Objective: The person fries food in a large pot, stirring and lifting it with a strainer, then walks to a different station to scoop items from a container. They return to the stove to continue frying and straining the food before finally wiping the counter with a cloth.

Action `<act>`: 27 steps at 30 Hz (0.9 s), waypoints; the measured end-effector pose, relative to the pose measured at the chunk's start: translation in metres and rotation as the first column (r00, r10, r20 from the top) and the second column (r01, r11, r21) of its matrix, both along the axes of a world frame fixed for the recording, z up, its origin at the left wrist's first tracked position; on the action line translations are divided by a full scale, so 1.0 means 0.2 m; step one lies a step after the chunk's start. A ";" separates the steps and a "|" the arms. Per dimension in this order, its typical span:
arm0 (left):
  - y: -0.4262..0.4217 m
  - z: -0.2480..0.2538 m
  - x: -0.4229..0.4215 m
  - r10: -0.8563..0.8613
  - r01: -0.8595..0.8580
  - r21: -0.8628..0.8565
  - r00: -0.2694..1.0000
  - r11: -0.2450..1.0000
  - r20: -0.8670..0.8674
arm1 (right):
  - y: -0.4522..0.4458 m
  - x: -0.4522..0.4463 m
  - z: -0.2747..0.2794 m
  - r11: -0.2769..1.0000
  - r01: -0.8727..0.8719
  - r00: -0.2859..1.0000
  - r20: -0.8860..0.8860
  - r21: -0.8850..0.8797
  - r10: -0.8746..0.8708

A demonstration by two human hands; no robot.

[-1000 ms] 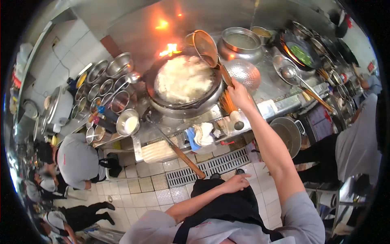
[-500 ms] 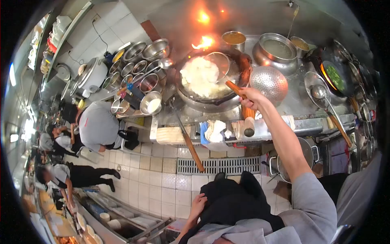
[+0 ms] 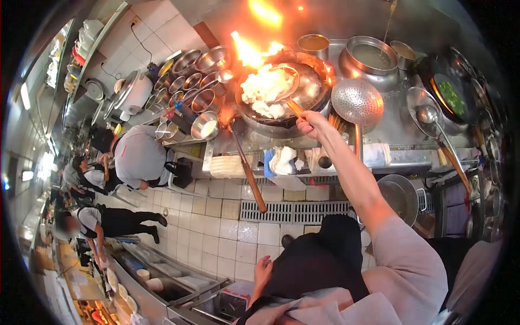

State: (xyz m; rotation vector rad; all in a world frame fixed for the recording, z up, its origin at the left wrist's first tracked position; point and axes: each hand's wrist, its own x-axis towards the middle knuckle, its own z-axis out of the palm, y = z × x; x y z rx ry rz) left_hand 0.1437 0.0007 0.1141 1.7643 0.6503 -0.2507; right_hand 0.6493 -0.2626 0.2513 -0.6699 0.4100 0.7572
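My right hand (image 3: 313,124) is closed around the wooden handle of a round strainer (image 3: 288,81). The strainer's bowl is in the big wok (image 3: 320,100), against a heap of white food pieces (image 3: 262,91). I cannot make out what kind of food they are. Flames (image 3: 246,49) rise at the wok's back left edge. Low beside my dark trousers, my left hand (image 3: 262,271) hangs with loosely bent fingers and nothing in it. A long wooden-handled utensil (image 3: 249,179) leans at the wok's left, its head blurred by glare.
A perforated ladle (image 3: 357,102) lies right of the wok, near a metal pot (image 3: 372,57). Metal bowls (image 3: 205,124) crowd the left side. Another pan holds chopped greens (image 3: 450,97). A stockpot (image 3: 398,197) stands below the counter. Co-workers (image 3: 142,154) are at the left.
My right hand and the strainer have moved slightly left. The white heap looks smaller and spread lower, baring the wok's right side. The flames have grown. My left hand stays low.
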 end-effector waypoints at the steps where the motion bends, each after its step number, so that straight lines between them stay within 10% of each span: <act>1: 0.04 -0.04 -0.02 -0.004 0.004 0.009 1.000 1.000 -0.005 | 0.01 -0.03 0.03 0.998 0.058 0.998 0.012 0.013 -0.059; 8: 0.31 -0.31 -0.33 -0.033 0.109 0.398 0.981 0.911 -0.194 | -0.09 -0.24 0.12 0.988 0.098 0.988 0.106 0.120 -0.111; 11: 0.55 -0.69 -0.59 -0.116 0.190 0.339 0.967 0.921 -0.225 | -0.16 -0.33 0.18 0.985 0.146 0.981 0.117 0.092 -0.157; 27: 0.64 -0.78 -0.43 -0.253 0.358 0.279 0.902 0.891 -0.351 | -0.67 -1.03 0.36 0.868 0.490 0.823 0.371 -0.080 -0.431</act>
